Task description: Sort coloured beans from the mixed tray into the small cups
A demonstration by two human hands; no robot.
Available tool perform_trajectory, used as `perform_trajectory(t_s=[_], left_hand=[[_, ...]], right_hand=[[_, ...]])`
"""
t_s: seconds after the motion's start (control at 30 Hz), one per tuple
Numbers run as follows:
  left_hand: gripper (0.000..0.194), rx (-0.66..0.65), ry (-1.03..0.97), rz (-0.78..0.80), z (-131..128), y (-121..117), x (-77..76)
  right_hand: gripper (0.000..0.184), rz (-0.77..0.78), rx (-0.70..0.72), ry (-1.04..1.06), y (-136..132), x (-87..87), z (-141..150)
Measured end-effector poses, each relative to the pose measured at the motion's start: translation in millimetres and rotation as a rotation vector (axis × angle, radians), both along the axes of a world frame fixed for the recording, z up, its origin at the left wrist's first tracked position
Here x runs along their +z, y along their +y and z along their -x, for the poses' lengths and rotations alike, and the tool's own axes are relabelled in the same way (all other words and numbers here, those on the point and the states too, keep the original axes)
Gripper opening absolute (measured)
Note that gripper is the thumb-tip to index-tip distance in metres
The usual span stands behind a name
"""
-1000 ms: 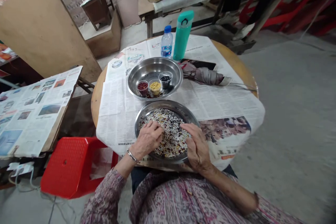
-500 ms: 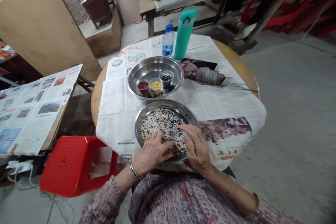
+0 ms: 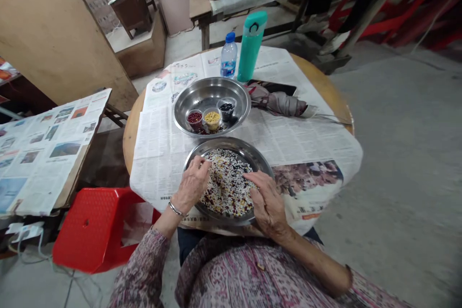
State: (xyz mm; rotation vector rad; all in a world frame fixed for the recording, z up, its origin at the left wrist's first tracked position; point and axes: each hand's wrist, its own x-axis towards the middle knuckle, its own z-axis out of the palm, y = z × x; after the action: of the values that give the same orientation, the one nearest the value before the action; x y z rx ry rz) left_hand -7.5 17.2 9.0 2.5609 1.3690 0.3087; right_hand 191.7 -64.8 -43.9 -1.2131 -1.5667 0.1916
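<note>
A steel bowl [image 3: 260, 154] near me holds mixed beans and grains [image 3: 227, 178], mostly white with dark red, yellow and black ones among them. At the bowl's left side is my left hand [image 3: 194, 180], its fingers curled down and drawn together over the grains. Whatever may be between those fingertips is hidden. My right hand [image 3: 269, 204] rests at the right rim, thumb and fingers apart, fingertips over the grains. In a second steel bowl [image 3: 212, 87] beyond stand clear cups of red beans [image 3: 195, 119], yellow beans [image 3: 211, 118] and black beans [image 3: 226, 109].
Newspaper [image 3: 155, 154] covers the round table. Behind the far bowl stand a water bottle [image 3: 228, 57] and a teal flask [image 3: 251, 48]. A folded umbrella [image 3: 277, 102] and a dark phone [image 3: 279, 87] lie to the right. A red stool [image 3: 88, 228] is at the left.
My left hand has moved from the bowl's near middle up and left to its left rim, uncovering grains. The right hand has stayed at the right rim. The view has shifted slightly.
</note>
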Motion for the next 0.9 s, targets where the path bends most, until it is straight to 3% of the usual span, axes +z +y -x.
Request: perform_trajectory(t_s=[0.07,0.17,0.23,0.3,0.37,0.43,0.5,0.7,0.9], left_hand=[[0.033,0.057,-0.010,0.008,2,-5,-0.4],[0.082,0.051,0.095,0.075,3,-19,3.4],[0.098,0.027,0.175,0.104,3,-28,7.6],[0.092,0.028,0.238,0.130,1,-32,11.8],[0.069,0.045,0.254,0.191,0,-34,14.2],[0.044,0.056,0.193,0.277,-3,-32,13.3],[0.031,0.056,0.076,0.338,-6,-30,8.6],[0.024,0.070,-0.225,0.287,-30,-14,-11.1],[0.027,0.105,-0.315,0.089,-38,2,-4.0]], right_hand=[[0.038,-0.002,0.000,-0.006,0,-1.1,0],[0.038,-0.008,0.001,-0.013,0,-2.1,-1],[0.037,-0.005,0.001,-0.011,1,-2.1,-1],[0.037,-0.006,0.000,-0.007,0,-1.6,-1],[0.037,-0.005,0.001,-0.003,0,-1.1,0],[0.037,-0.001,0.001,-0.004,0,-1.0,0],[0.037,0.003,0.002,-0.004,0,-1.3,0],[0.037,-0.026,0.015,-0.003,1,-2.4,0],[0.038,-0.031,0.013,-0.016,2,-2.2,0]])
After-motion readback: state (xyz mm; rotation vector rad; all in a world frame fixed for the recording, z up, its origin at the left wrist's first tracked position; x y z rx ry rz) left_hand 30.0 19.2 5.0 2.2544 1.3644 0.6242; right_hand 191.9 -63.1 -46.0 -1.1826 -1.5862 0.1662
